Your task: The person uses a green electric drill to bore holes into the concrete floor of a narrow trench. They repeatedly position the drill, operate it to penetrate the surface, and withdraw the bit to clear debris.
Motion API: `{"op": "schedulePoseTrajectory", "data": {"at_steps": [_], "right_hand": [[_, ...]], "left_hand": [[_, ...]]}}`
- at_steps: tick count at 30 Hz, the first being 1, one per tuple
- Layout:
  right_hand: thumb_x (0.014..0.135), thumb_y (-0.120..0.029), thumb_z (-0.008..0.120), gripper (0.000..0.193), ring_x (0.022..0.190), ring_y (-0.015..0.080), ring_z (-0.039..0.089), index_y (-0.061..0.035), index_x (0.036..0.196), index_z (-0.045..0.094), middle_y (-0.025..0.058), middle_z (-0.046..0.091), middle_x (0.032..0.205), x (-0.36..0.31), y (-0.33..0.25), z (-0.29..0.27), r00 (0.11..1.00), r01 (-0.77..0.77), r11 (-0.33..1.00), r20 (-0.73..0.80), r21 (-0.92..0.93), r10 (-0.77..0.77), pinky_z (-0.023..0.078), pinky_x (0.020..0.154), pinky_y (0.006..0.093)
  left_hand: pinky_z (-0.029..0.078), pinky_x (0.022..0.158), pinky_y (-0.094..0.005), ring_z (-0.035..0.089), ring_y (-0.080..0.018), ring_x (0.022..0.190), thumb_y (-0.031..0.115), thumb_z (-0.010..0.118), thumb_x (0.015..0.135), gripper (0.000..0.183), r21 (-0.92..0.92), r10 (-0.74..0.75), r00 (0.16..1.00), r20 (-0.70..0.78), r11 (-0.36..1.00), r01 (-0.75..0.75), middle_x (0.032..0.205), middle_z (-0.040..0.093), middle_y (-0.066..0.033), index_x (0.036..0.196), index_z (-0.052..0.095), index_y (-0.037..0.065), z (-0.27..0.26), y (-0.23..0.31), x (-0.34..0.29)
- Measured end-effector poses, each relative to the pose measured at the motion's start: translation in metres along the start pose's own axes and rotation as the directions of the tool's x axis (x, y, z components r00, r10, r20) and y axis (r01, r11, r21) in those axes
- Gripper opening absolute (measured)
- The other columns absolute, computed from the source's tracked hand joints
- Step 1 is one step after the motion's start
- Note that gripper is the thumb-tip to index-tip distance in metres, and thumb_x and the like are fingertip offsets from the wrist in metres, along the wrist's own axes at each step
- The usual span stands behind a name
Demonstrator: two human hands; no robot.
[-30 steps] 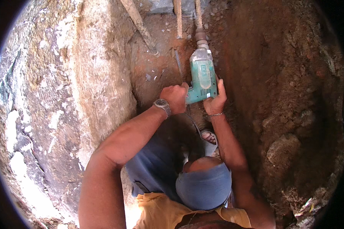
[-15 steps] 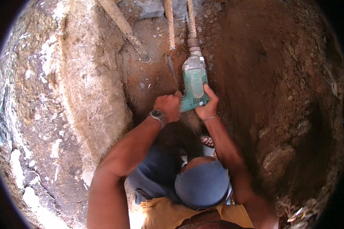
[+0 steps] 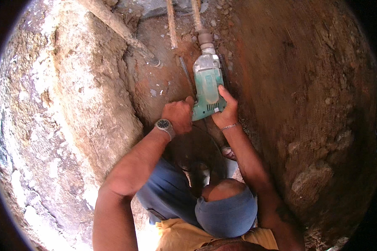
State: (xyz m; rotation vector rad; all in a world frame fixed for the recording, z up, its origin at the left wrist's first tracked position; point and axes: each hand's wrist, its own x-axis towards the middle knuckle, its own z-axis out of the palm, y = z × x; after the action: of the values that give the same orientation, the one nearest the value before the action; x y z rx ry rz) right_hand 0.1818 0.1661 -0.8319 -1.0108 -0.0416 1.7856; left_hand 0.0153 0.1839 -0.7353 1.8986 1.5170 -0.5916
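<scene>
A green power drill with a grey front housing points away from me. Its brown, dusty chuck carries a long bit that runs out at the top of the view. Wrapped around the drill's handle, on its left side, is my left hand, with a watch on the wrist. My right hand grips the rear right of the drill's body, thumb along its side. The drill's underside and the far end of the bit are hidden.
Left of the bit a rusty rod lies nearly parallel to it, with a thin dark rod nearer me. Further left slants a thick pole. Rough rock rises on the left, a brown earth wall on the right.
The whole view has shifted, so the drill, rods and pole appear further left and slightly higher. Both hands keep their hold on the drill.
</scene>
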Motion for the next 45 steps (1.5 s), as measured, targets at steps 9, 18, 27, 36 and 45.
{"op": "schedulePoseTrajectory", "data": {"at_steps": [9,18,27,36,45], "right_hand": [[0.095,-0.029,0.063,0.033,0.104,0.0232,0.066,-0.0069,0.119,0.067,0.0066,0.07,0.112,-0.014,-0.011,0.045,0.991,-0.123,0.963,-0.013,0.24,0.129,0.051,0.094,0.0393],[0.095,-0.027,0.064,0.031,0.102,0.0221,0.066,-0.0066,0.117,0.067,0.006,0.069,0.11,-0.015,-0.016,0.046,0.997,-0.064,0.979,-0.019,0.193,0.069,0.051,0.093,0.039],[0.096,-0.03,0.062,0.033,0.102,0.0228,0.066,-0.0064,0.118,0.066,0.0063,0.069,0.11,-0.01,-0.008,0.04,0.996,-0.075,0.977,-0.026,0.201,0.082,0.051,0.093,0.0394],[0.095,-0.03,0.063,0.033,0.101,0.0231,0.067,-0.0068,0.119,0.067,0.0067,0.07,0.111,-0.011,-0.011,0.04,0.994,-0.091,0.976,-0.045,0.196,0.102,0.052,0.093,0.0401],[0.095,-0.029,0.063,0.034,0.102,0.0239,0.067,-0.005,0.118,0.067,0.0076,0.071,0.11,-0.011,-0.014,0.041,0.992,-0.102,0.971,-0.045,0.217,0.115,0.052,0.093,0.0406]], "left_hand": [[0.056,0.078,-0.0508,0.071,-0.0418,0.088,0.009,0.066,0.075,0.036,0.059,-0.035,0.996,-0.084,0.997,0.04,0.087,0.072,-0.0219,0.109,0.054,0.005,-0.025,-0.004,-0.024],[0.056,0.079,-0.0508,0.071,-0.0406,0.089,0.011,0.068,0.074,0.04,0.042,-0.045,0.997,-0.068,0.998,0.048,0.088,0.072,-0.0216,0.111,0.055,0.005,-0.025,0.0,-0.023],[0.055,0.079,-0.052,0.07,-0.0417,0.089,0.013,0.071,0.071,0.042,0.028,-0.035,0.996,-0.079,0.999,0.037,0.088,0.072,-0.0221,0.11,0.055,0.005,-0.024,-0.004,-0.022],[0.056,0.077,-0.053,0.07,-0.0433,0.087,0.014,0.075,0.068,0.05,0.007,-0.048,0.996,-0.073,0.999,0.048,0.085,0.071,-0.0213,0.112,0.053,0.006,-0.017,-0.006,-0.017],[0.056,0.077,-0.0526,0.07,-0.043,0.088,0.015,0.076,0.068,0.051,0.01,-0.045,0.998,-0.044,0.999,0.046,0.085,0.071,-0.0215,0.112,0.052,0.006,-0.017,-0.005,-0.015]]}}
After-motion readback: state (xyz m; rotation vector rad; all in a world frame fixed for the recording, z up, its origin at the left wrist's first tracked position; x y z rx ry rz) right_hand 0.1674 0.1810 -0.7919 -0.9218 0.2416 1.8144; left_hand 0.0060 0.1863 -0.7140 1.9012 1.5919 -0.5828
